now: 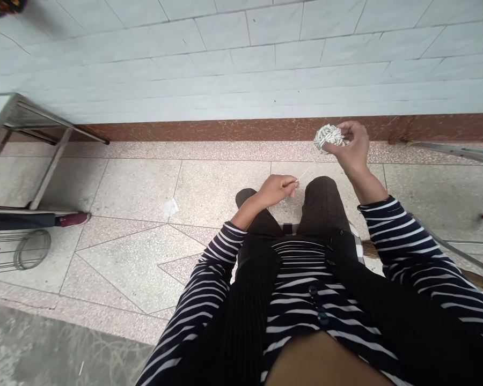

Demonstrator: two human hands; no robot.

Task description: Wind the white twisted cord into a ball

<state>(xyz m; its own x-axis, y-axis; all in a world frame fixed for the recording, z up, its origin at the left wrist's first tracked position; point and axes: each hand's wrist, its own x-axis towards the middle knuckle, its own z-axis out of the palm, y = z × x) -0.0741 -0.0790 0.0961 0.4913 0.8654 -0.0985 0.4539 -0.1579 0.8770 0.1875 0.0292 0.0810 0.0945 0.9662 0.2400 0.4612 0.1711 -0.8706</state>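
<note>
Head view. A seated person in a striped, long-sleeved top and dark trousers looks down over both knees at a tiled floor [137, 187]. The right hand [352, 145] is raised out in front of the right knee, level with the brown skirting band [225, 130] at the foot of the pale tiled wall [225, 59]. Its fingers [348, 127] are curled and clamped around a ball of white string [328, 136] (loosely wound, with darker flecks), which sits at the fingertips on the hand's left side. The left hand [277, 190] lies lower, between the knees and just above the left one. Its fingers [292, 185] are pinched together on a thin strand [305, 172] that runs up and to the right toward the ball; whether the strand reaches the ball cannot be told. The two hands are apart, the ball higher and to the right of the pinch.

At the left edge stand the metal legs of a desk [44, 128], a wire basket [28, 249] on the floor, and a dark red shoe [74, 219] of another person. A small scrap of paper [169, 208] lies on the floor left of the knees. Metal rods [454, 150] cross the right edge.
</note>
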